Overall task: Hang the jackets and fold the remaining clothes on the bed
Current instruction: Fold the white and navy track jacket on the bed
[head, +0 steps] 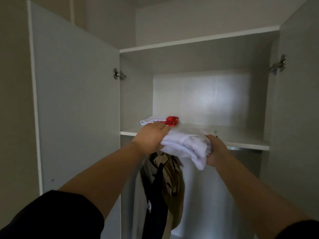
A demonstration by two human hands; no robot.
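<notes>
**Desk:** Where is the piece right now?

**Operator:** At the front lip of the wardrobe shelf (241, 140). The folded white garment (186, 145) sits half over the edge. Its far part seems to rest on the board, and the near part hangs off toward six o'clock.

**Desk:** And the hands?

**Operator:** Both are on it, neither is free. My left hand (151, 135) grips the bundle's nine o'clock edge with the fingers curled over the top. My right hand (216, 150) clutches the four o'clock end.

**Desk:** How will it handle?

**Operator:** Light and soft, I judge, with no stiffness at all, so any unsupported layer sags. A loose flap droops below my right hand. I'd take hold on two opposite sides, low under the stack, and slide it in rather than toss it, or the fold comes apart.

**Desk:** Anything close by?

**Operator:** Another folded white piece with red trim (151, 120) lies on the shelf at eleven o'clock from the bundle, just beyond my left knuckles — I cannot tell whether they touch. Straight down at six o'clock the jackets (162, 178) hang below the shelf, a dark one in front of a tan one. I'd steer the bundle toward one o'clock, beside that other piece.
</notes>
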